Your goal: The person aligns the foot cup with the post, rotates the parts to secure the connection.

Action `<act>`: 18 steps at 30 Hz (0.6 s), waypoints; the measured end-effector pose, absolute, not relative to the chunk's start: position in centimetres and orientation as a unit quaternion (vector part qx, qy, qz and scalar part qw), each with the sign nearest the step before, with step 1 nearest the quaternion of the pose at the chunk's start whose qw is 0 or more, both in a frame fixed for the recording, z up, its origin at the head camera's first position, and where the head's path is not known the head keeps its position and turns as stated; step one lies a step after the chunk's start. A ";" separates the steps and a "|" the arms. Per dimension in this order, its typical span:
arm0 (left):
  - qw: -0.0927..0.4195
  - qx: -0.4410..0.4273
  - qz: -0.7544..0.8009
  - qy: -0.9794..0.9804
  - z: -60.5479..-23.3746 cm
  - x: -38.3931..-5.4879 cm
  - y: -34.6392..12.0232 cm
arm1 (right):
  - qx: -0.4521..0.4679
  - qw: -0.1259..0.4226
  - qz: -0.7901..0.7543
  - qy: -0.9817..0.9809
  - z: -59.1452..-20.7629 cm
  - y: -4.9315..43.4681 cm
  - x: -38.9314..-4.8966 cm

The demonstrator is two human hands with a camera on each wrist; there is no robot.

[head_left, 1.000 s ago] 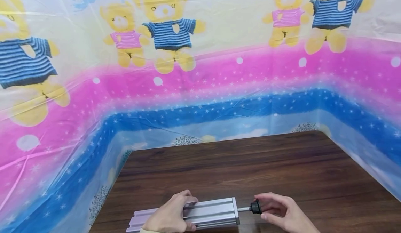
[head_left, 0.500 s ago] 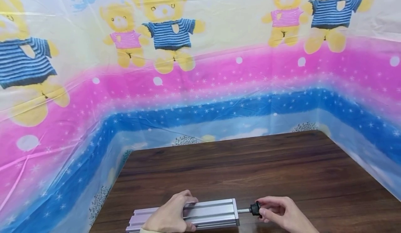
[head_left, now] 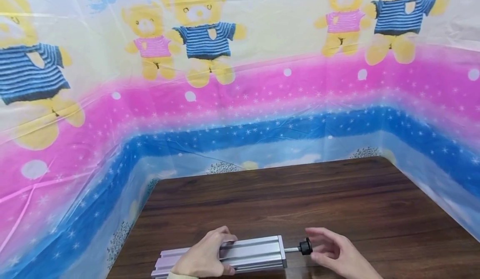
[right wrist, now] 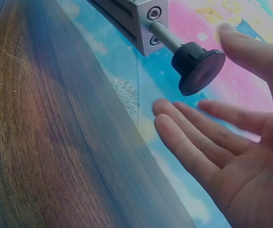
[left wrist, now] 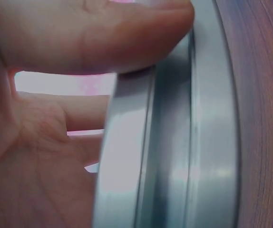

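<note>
A silver aluminium profile (head_left: pixel 255 252) with long grooves lies along the front of the table. My left hand (head_left: pixel 204 254) grips it across the middle, thumb on the near side. In the left wrist view the thumb (left wrist: pixel 103 38) presses on the grooved metal (left wrist: pixel 170 142). From the profile's end plate (right wrist: pixel 148 23), which has bolts in it, a threaded rod (right wrist: pixel 166 38) sticks out. At its tip sits a black levelling foot (right wrist: pixel 198 69). My right hand (head_left: pixel 343 252) is beside this foot, fingers and thumb spread around it, with a gap visible in the right wrist view.
The dark wooden table (head_left: pixel 285 200) extends behind and to the right of the hands. A printed cloth (head_left: pixel 262 83) with teddy bears hangs around the table's back and sides.
Half a second ago my right fingers pinched the black levelling foot; now they have spread off it. My left hand keeps its place on the profile.
</note>
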State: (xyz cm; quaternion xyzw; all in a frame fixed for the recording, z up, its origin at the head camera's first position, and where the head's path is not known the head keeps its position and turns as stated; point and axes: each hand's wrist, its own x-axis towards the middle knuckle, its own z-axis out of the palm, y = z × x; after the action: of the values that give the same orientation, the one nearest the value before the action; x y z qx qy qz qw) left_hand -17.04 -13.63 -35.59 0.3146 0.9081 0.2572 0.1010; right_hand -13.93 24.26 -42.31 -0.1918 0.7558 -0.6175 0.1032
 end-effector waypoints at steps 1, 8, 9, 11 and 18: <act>0.101 0.314 0.257 0.908 -35.6 -17.0 -13.6 | -0.196 0.102 -0.618 0.754 -42.3 24.3 -13.9; 0.096 0.312 0.260 0.909 -35.7 -17.1 -13.6 | -0.224 0.101 -0.613 0.750 -42.1 24.3 -14.0; 0.097 0.311 0.260 0.909 -35.7 -17.2 -13.6 | -0.219 0.104 -0.612 0.752 -42.1 24.4 -14.0; 0.101 0.307 0.260 0.910 -35.7 -17.2 -13.6 | -0.213 0.107 -0.611 0.755 -42.1 24.5 -13.9; 0.103 0.304 0.259 0.911 -35.7 -17.2 -13.6 | -0.194 0.094 -0.604 0.768 -41.9 24.5 -14.0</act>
State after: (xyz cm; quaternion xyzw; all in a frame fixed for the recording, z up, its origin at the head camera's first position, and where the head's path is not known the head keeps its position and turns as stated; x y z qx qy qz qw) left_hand -17.20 -13.59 -35.72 0.3039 0.9111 0.2588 0.1030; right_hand -14.00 24.51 -41.92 -0.1940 0.7676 -0.6037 0.0937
